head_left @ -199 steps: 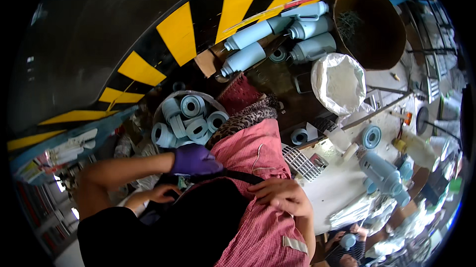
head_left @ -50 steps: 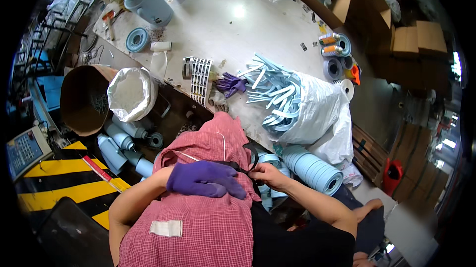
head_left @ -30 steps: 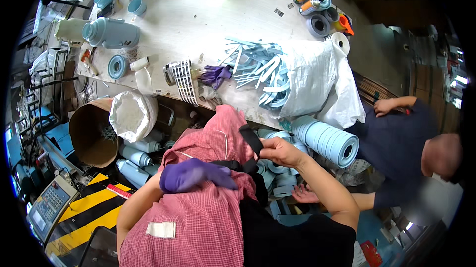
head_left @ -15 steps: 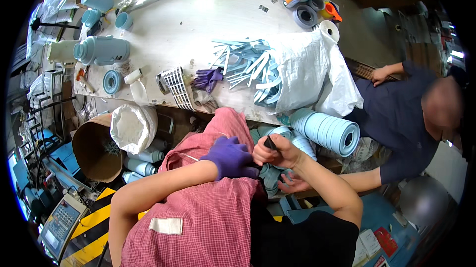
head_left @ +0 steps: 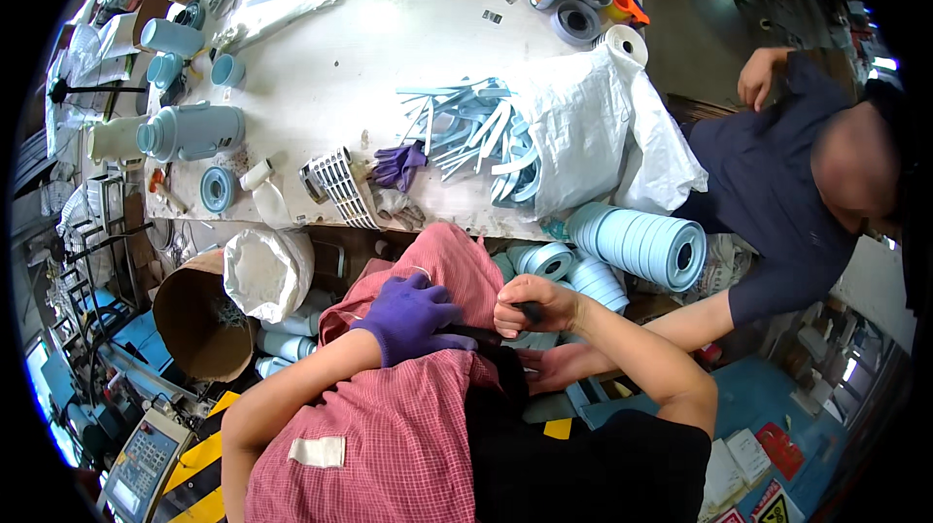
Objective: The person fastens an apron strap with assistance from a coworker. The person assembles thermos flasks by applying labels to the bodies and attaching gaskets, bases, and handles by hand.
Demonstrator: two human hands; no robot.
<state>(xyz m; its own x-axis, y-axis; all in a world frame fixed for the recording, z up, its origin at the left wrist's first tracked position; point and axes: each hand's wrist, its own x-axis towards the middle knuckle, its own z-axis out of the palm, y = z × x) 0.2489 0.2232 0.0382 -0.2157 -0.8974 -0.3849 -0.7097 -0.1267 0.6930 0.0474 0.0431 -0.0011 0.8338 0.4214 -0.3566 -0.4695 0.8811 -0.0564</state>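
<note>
Two hands meeting on a dark strap at the waist, seen from above.

My left hand (head_left: 410,317) — in a purple glove — lies flat with its fingers spread over the pink checked cloth (head_left: 389,435), fingertips touching the near end of a dark strap (head_left: 476,334). My right hand (head_left: 533,304), bare, is closed in a fist around the strap's other end, so the strap is pinched firmly there. The strap's long axis runs left to right between the two hands, just in front of my body; the right hand has the hold, the left only rests beside it. A co-worker's hand (head_left: 562,367) reaches in just below my right wrist. Pale blue tape rolls (head_left: 637,246) lie beyond, at the edge of the white table (head_left: 389,56).
</note>
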